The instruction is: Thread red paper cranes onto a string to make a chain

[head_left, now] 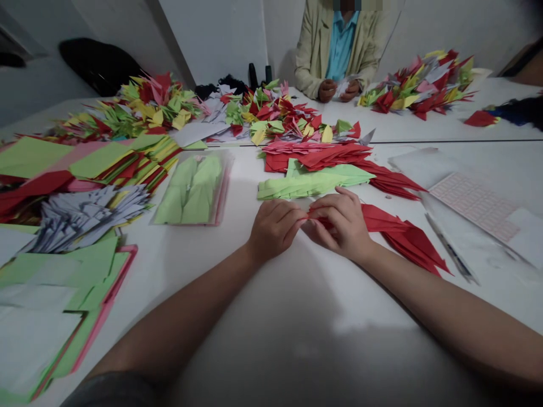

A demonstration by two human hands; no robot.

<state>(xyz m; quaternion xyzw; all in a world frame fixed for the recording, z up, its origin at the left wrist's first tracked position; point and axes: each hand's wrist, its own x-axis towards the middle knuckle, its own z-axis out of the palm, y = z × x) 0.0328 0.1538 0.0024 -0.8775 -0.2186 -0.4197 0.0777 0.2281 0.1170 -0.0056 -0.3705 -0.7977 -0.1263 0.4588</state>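
My left hand (pixel 274 226) and my right hand (pixel 341 223) meet at the middle of the white table (pixel 254 328), both pinched on a small folded red paper piece (pixel 314 215) between the fingertips. Just right of my right hand lies a fan of folded red paper pieces (pixel 403 234). A row of folded light green pieces (pixel 311 182) lies just beyond my hands, with more red ones (pixel 326 155) behind it.
A clear bag of green sheets (pixel 193 189) lies at centre left. Stacks of coloured paper (pixel 85 161), grey folded pieces (pixel 85 212) and green sheets (pixel 55 282) fill the left. A pen (pixel 449 249) and pink grid sheet (pixel 475 203) lie right. A person (pixel 339 51) opposite folds paper beside heaps (pixel 424 85).
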